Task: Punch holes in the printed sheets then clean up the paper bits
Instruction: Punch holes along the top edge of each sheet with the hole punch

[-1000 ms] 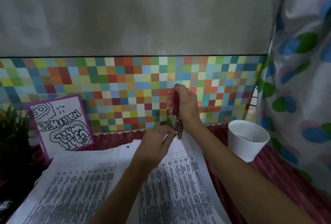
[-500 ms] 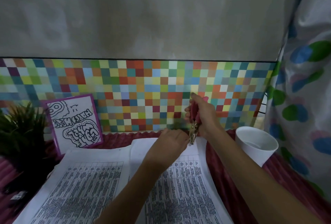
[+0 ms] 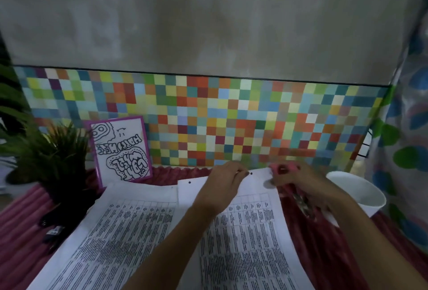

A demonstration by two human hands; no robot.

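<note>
A grey plastered wall [image 3: 208, 23] is rising behind the table, and a band of small many-coloured square tiles [image 3: 208, 123] is running along its foot. A dark red ribbed cloth [image 3: 324, 243] is covering the table. Two white sheets printed with dense tables of text are lying side by side on it: the left printed sheet [image 3: 115, 231] and the right printed sheet [image 3: 250, 243].

The left hand [image 3: 225, 185] is resting on the top margin of the right printed sheet, its fingers lying fairly flat on the paper, so its grip is loose and holding nothing. One small dark punched hole [image 3: 251, 174] is showing just beside its fingertips, and another punched hole [image 3: 190, 182] is sitting near the sheet's top left corner.

The right hand [image 3: 301, 183] is hovering at the sheet's top right corner, blurred by motion. Its grip is closing round the pink-handled hole punch [image 3: 283, 169], whose pink handle is peeking out between the fingers just at the paper's edge. How the punch's jaws are standing cannot be told.

A white paper cup [image 3: 361, 187] is standing upright on the cloth just right of that hand. A curtain with blue and green spots [image 3: 407, 155] is hanging at the far right. At the left, a green spiky potted plant [image 3: 53, 150] is standing near a purple-framed black-and-white drawing [image 3: 120, 148] that is leaning against the tiles.
</note>
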